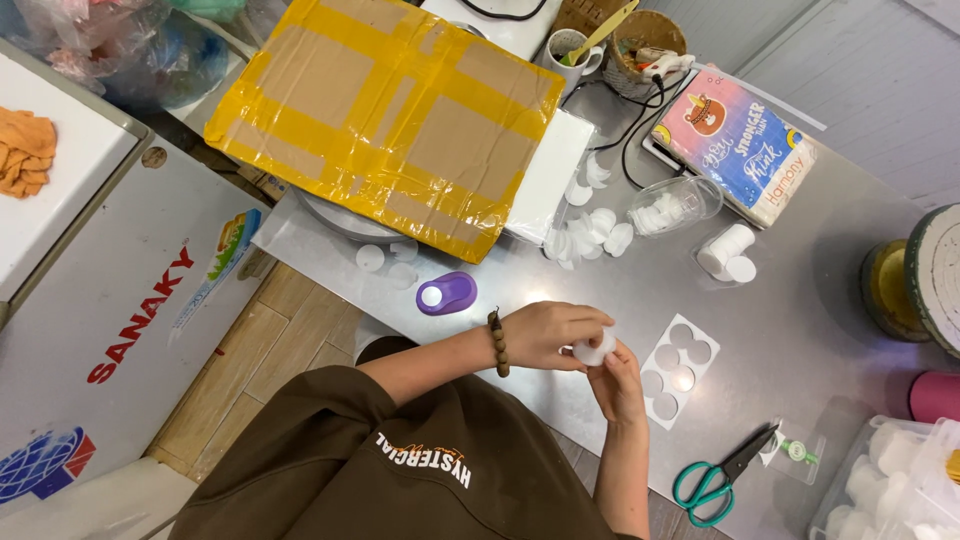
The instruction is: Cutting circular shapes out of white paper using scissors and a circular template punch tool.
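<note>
My left hand (548, 335), with a brown bead bracelet at the wrist, and my right hand (617, 385) meet over the grey table (800, 330). Together they pinch a small white round piece (594, 351) between the fingertips. Just right of the hands lies a white sheet (676, 370) with several round holes cut out of it. A purple round punch (447, 293) sits on the table to the left of my left hand.
Green-handled scissors (716, 480) and a small clear bag (796, 452) lie near the front right. Farther back are loose white discs (590, 232), a tipped clear bowl (678, 204), a disc stack (727, 250), a yellow-taped cardboard (390, 120) and a tissue pack (735, 145). A clear box (890, 480) sits bottom right.
</note>
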